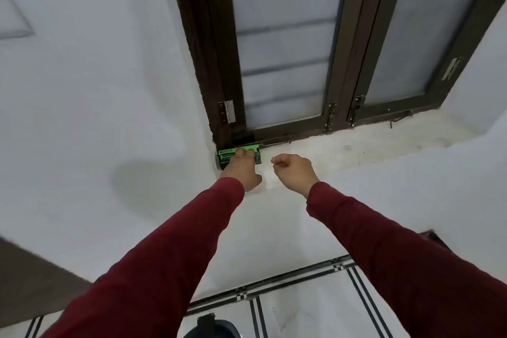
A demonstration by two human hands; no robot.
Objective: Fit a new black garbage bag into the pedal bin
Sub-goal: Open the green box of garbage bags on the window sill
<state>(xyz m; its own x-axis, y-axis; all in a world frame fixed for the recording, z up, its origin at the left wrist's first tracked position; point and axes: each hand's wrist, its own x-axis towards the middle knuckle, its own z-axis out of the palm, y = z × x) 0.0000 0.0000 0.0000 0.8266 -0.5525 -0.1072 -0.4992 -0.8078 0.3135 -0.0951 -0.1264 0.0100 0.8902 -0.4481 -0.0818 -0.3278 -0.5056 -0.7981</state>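
Note:
A roll of black garbage bags [225, 156] with a green label lies on the white window sill [356, 145], in the left corner by the dark frame. My left hand [241, 170] reaches onto it, its fingers lying over the label. My right hand [295, 173] hovers just right of the roll with its fingers loosely curled, holding nothing that I can make out. Far below at the bottom edge, a dark rounded object [211, 326] shows, perhaps the pedal bin; most of it is out of frame.
A brown-framed window [288, 41] with frosted panes rises behind the sill. White walls flank it. The tiled floor [301, 304] with black stripes lies below. A dark panel [33, 277] stands at lower left.

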